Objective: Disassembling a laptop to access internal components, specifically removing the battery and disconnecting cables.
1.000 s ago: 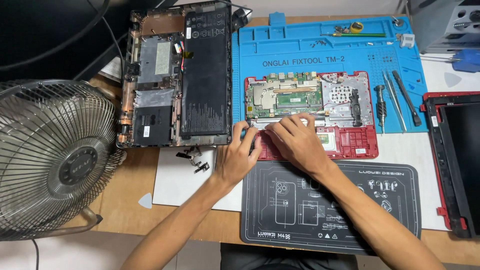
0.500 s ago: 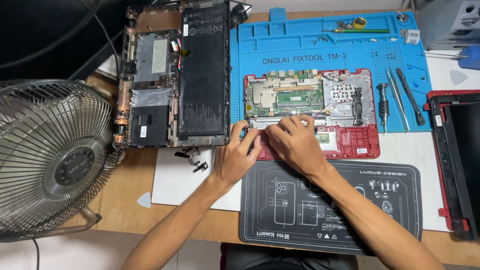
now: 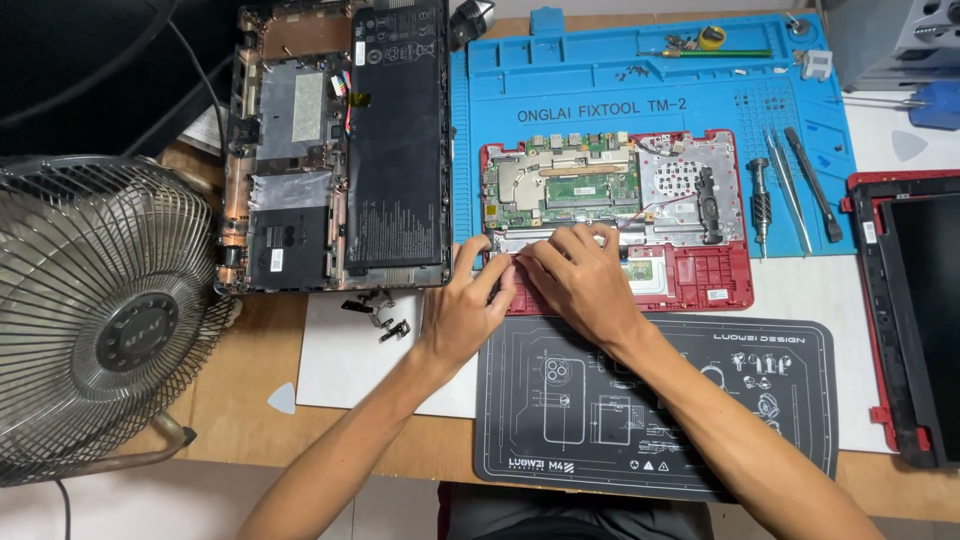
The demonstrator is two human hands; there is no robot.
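1. One metal desk fan (image 3: 110,320) is the biggest thing, at the far left of the wooden bench.
2. Beside it lies an opened dark laptop chassis (image 3: 340,150), its battery and shielding exposed.
3. A blue repair mat (image 3: 600,80) takes up the middle, and a black printed mat (image 3: 700,420) lies nearer the person.
4. The red laptop base (image 3: 715,280) sits across the blue mat's near edge, with its green circuit board (image 3: 560,185) uncovered. This is the piece under work.
5. The right hand (image 3: 575,280) lies palm down with its fingers spread wide. The fingertips rest on the silver strip (image 3: 640,237) just below the board.
6. The left hand (image 3: 468,310) is curled narrow at the strip's left end. I cannot tell whether it pinches anything.
7. Judging by this, the step is seating or freeing something along that strip. Any further move there calls for light, even pressure near the thin wires.
8. A screwdriver (image 3: 760,205) and a black pry tool (image 3: 812,185) wait to the right, untouched.
9. Two loose hinges (image 3: 385,315) lie left of the hands.
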